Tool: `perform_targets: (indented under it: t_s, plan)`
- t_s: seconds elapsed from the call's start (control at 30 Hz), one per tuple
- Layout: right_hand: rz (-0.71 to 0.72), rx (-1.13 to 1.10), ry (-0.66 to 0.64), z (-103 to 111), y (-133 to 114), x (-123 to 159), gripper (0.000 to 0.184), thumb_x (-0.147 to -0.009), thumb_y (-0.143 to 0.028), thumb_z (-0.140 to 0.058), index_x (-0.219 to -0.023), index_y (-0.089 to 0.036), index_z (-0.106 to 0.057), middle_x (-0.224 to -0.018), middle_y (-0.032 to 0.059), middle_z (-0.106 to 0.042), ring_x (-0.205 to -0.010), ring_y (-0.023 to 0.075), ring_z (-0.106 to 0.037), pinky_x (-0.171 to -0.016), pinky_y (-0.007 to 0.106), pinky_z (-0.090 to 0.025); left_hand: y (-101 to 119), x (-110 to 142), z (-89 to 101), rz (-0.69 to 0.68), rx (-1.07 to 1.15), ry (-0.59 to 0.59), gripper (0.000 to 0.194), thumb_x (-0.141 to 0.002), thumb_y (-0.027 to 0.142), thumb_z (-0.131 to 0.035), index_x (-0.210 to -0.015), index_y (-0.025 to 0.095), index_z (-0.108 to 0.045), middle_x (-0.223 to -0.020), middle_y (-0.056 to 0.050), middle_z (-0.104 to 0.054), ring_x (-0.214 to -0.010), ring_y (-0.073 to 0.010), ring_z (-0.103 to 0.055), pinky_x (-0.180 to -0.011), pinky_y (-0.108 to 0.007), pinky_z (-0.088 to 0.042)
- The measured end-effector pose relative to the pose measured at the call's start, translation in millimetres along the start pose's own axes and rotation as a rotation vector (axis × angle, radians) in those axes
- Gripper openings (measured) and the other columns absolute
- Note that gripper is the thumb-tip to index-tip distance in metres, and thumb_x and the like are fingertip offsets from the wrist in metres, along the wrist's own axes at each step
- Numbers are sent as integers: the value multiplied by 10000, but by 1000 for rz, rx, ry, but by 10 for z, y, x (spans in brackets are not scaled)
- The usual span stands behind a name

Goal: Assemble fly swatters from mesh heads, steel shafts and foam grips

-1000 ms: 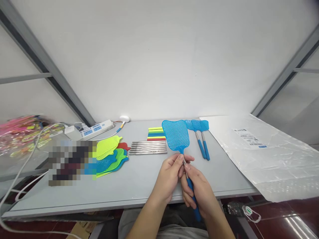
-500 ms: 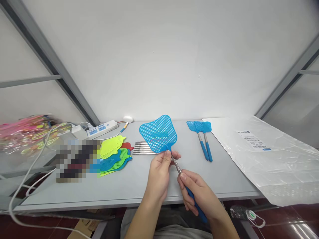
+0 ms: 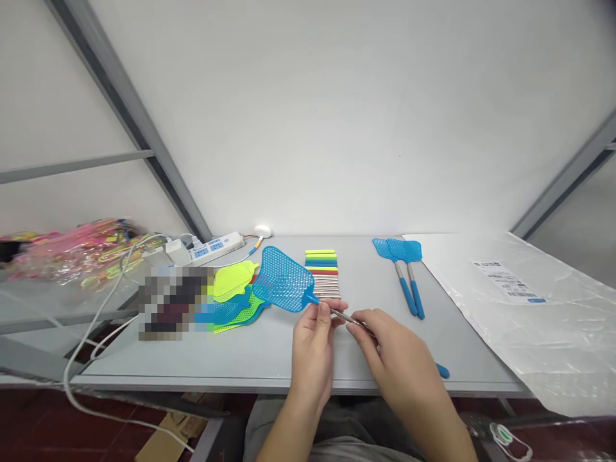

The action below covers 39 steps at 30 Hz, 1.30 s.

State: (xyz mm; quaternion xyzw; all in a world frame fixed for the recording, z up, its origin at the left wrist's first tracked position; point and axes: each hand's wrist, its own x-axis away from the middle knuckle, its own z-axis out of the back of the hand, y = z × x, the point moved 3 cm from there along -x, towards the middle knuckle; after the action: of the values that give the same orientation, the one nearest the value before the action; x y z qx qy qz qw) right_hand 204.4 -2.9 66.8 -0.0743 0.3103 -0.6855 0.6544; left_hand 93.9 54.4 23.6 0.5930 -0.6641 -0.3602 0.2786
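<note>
My left hand (image 3: 315,343) pinches the neck of a blue fly swatter (image 3: 283,282), thumb on top, where the mesh head meets the metal shaft. My right hand (image 3: 399,350) is closed around the shaft further back. A bit of the blue grip (image 3: 443,370) shows beyond the right hand; the rest of the handle is hidden. The mesh head tilts to the left, overlapping the edge of a pile of loose yellow, green, blue and red swatter heads (image 3: 235,282). Behind my left hand lies a row of metal handles with coloured grips (image 3: 321,264).
Blue fly swatters (image 3: 407,276), two handles showing, lie on the grey table (image 3: 240,366) to the right. White plastic packaging (image 3: 520,321) covers its right end. A power strip (image 3: 212,250) with cables and bagged colourful items (image 3: 91,250) are on the left. Part of the left side is pixelated.
The swatter has turned from pointing upward to pointing left, its handle swinging right. My right hand has shifted right with it. The coloured grips behind have come into view.
</note>
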Motion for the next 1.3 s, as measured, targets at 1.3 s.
perform_targets:
  t_s: [1.3]
  plan:
    - [239, 138, 81, -43, 256, 137, 312, -1005, -362, -395, -896, -230, -656, -703, 5, -600, -633, 135, -563, -577, 276, -312, 538, -216, 382, -245, 119, 240, 206, -789, 367, -739, -772, 171, -679, -805, -19, -654, -752, -117, -605, -728, -243, -507]
